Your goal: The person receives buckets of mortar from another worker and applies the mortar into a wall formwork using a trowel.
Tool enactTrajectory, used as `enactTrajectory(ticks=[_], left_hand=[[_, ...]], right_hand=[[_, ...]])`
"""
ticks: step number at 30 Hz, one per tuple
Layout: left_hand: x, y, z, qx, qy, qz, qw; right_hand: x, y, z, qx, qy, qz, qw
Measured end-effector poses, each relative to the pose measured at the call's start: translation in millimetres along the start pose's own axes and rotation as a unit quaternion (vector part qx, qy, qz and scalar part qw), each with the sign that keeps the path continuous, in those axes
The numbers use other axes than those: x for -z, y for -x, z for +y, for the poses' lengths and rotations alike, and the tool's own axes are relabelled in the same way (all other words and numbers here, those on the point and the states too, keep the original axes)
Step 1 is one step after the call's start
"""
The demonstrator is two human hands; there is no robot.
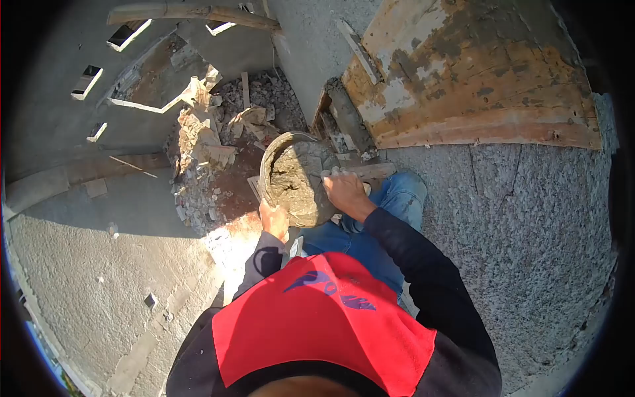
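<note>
Directly in front of the wearer's torso, above the denim-clad legs [407, 195], is a bucket [265, 173] holding wet, grey-brown mortar [299, 177], its opening turned up toward the camera. The left hand [274, 220] is closed on the bucket's near-left edge. The right hand [346, 194] is at the opposite side, fingers bent and smeared with mortar at the edge of the load; whether they clamp the rim, a handle or some object within cannot be told. Whether the bucket's base rests on a support is likewise hidden. Judged from this posture, the step in hand is control of the loaded bucket: steadying it, or working its contents, with both hands. The next move appears to call for a secure left hold and a confirmed right hold before any shift of weight, with the opening kept upward so that the mortar does not spill. A filled bucket of this kind will probably be heavy and slow to respond to tilting. Note the adjacent obstacles: broken rubble [198, 172] lies beyond and to the left, a wooden frame [350, 119] stands just beyond the right hand, and a rough grey wall [509, 245] flanks the right side.
</note>
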State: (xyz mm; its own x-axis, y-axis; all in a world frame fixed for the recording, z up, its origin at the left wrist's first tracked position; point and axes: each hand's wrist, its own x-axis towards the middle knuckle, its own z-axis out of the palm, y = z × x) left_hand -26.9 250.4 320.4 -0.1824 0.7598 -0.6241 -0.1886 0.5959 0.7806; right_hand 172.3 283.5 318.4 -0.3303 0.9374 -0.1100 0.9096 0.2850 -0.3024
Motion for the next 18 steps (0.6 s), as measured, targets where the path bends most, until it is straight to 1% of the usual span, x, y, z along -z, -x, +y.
enactTrajectory(ticks=[1, 2, 3, 4, 5, 7, 8, 9, 11, 12, 14, 15, 17, 18], left_hand=[[-5, 2, 3, -0.001, 0.002, 0.005, 1.0], [-9, 4, 5, -0.01, -0.007, 0.001, 1.0], [-9, 6, 5, -0.019, -0.017, -0.004, 1.0], [-7, 4, 1, -0.014, -0.045, -0.008, 0.999], [-7, 3, -1, -0.011, -0.047, -0.006, 0.999], [-11, 1, -2, -0.054, -0.051, -0.01, 0.997], [-7, -1, -5, -0.037, -0.025, -0.03, 0.999], [0, -4, -8, -0.018, -0.002, -0.048, 0.999], [3, -6, -12, -0.006, 0.099, -0.031, 0.995], [9, -3, -14, -0.003, 0.099, -0.023, 0.995], [10, -11, -16, 0.035, 0.099, -0.014, 0.994], [9, -12, -16, 0.029, 0.103, -0.019, 0.994], [5, -13, -14, 0.036, 0.162, -0.007, 0.986], [6, -16, -20, 0.04, 0.156, -0.006, 0.987]], right_hand=[[-8, -3, -4, 0.028, -0.052, 0.054, 0.997], [-13, -3, -2, 0.031, -0.055, 0.052, 0.997], [-16, -1, -2, -0.004, -0.1, -0.04, 0.994], [-19, 4, -4, -0.04, -0.146, -0.134, 0.979], [-21, 10, -6, -0.04, -0.149, -0.136, 0.979], [-10, 18, -14, -0.025, -0.116, -0.184, 0.976], [-3, 26, -11, -0.036, -0.123, -0.176, 0.976], [10, 31, -11, -0.033, -0.133, -0.192, 0.972], [30, 38, -6, -0.066, -0.175, -0.162, 0.969], [40, 42, -4, -0.061, -0.179, -0.168, 0.968], [65, 43, 6, -0.088, -0.172, -0.102, 0.976], [82, 43, 9, -0.087, -0.166, -0.095, 0.978], [126, 45, 11, -0.077, -0.132, -0.044, 0.987], [155, 45, 8, -0.068, -0.141, -0.031, 0.987]])
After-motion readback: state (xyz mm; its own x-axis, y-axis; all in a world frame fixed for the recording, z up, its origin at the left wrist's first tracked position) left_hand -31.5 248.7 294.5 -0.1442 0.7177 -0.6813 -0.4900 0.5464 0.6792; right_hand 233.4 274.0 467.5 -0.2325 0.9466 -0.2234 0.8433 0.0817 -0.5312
